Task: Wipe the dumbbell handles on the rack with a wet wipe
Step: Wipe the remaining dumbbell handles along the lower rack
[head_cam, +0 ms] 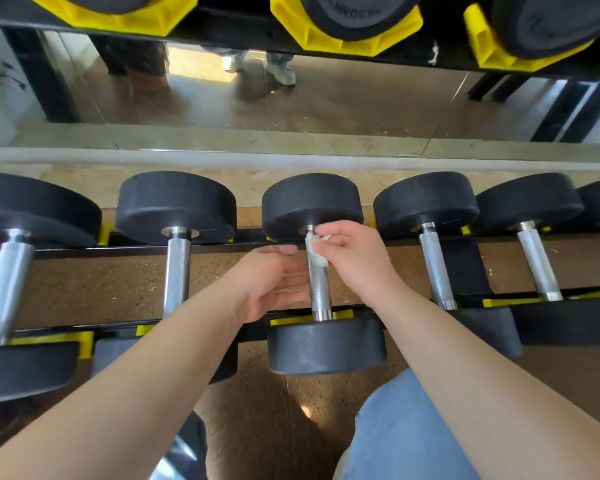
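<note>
rack (66,252): dumbbells (175,202) in a row | right hand (357,261) pinches wipe (314,249) at middle handle (319,289) far end | left hand (267,285) relaxed beside it, holding nothing

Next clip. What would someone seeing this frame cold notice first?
At centre, the right hand pinches a white wipe against the far end of a shiny dumbbell handle, with the left hand open beside it. More black dumbbells sit in a row to either side, and bright yellow cradles stand out along the top edge.
</note>
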